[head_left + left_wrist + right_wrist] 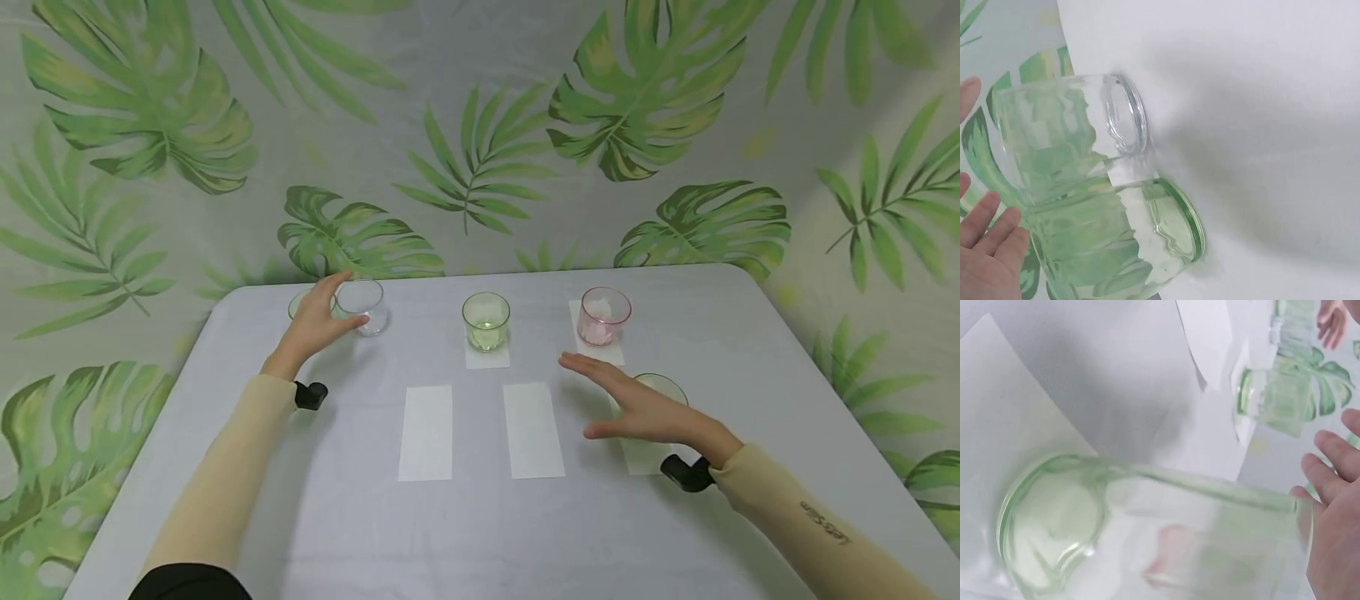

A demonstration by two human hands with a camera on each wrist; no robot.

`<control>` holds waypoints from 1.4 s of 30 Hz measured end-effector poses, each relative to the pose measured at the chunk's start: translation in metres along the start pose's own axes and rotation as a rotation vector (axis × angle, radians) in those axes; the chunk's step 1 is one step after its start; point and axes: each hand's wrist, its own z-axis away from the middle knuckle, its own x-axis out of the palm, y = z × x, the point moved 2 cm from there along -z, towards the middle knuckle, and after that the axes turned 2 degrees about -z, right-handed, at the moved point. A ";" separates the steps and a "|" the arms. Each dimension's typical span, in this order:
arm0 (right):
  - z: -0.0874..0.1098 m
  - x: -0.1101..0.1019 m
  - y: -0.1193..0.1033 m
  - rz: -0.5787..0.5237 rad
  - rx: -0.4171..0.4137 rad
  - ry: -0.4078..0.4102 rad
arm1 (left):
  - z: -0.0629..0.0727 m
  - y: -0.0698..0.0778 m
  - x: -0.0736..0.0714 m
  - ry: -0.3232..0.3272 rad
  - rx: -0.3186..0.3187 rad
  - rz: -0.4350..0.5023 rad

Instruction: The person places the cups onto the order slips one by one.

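Note:
At the table's far left, my left hand (313,323) is spread beside a clear glass (375,320) and a green-tinted glass (297,305). In the left wrist view the clear glass (1072,131) and the green glass (1116,244) stand side by side; the fingers (1002,234) are extended near their rims, and contact cannot be told. My right hand (637,407), fingers and thumb apart, hovers by another green glass (663,385) and partly hides it. The right wrist view shows that glass (1147,531) upright, the fingers (1325,478) near its rim. Neither hand grips anything.
A green glass (486,323) stands on a white paper (487,361) at the middle back. Right of it, a pink glass (604,318) rests on another paper (611,355). Two papers (426,433) lie in front; a further paper (647,458) lies under the right glass. Leaf-patterned cloth (480,167) hangs behind.

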 end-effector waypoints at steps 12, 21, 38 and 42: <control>-0.012 0.017 -0.004 -0.015 -0.033 -0.041 | -0.009 -0.009 0.000 -0.065 -0.033 -0.048; -0.017 0.031 -0.004 -0.046 -0.036 -0.052 | -0.013 -0.012 0.003 -0.082 -0.039 -0.069; -0.021 0.056 0.022 0.085 0.026 -0.095 | -0.017 -0.009 0.007 -0.067 -0.040 -0.073; -0.021 0.058 0.024 0.102 0.048 -0.105 | -0.017 -0.009 0.010 -0.051 -0.034 -0.072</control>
